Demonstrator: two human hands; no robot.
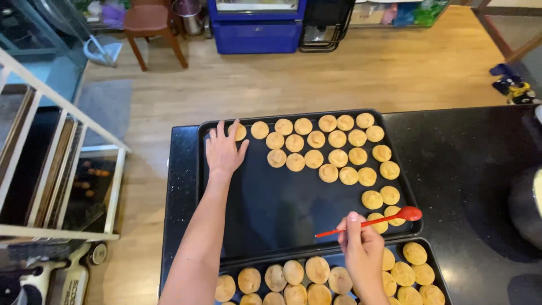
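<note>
The person's right hand [361, 248] is closed around the thin handle of a red plastic spoon [389, 218], gripping near the handle's tail end, so that the round bowl reaches out to the right and hovers at the near right corner of a large dark rectangular metal baking tray [265, 203]. The spoon looks light and stiff, with a smooth handle that could turn in the fingers; a hold closer to the bowl would likely give steadier control. The left hand [224, 149] lies flat and open, fingers spread, on the far left part of the same tray, its fingertips touching one pale golden round dough piece [239, 132] at the corner. It holds nothing.

The tray sits on a black glossy countertop [468, 158]. Its left and middle floor is bare; the round flattened pieces [316, 139] lie in rows along the far edge and run down the right side toward the spoon's bowl. They appear soft and easily dented, so they would be best lifted from beneath rather than pinched.

A second dark tray [437, 270] lies just nearer the person, its far rim tucked close against the first. It is packed with plumper, paler dough rounds [293, 272], touching or nearly touching each other; the right wrist crosses above them.

Beyond the counter is a wooden floor [339, 79], with a brown chair [149, 22] and a blue cabinet [257, 31] at its far side.
</note>
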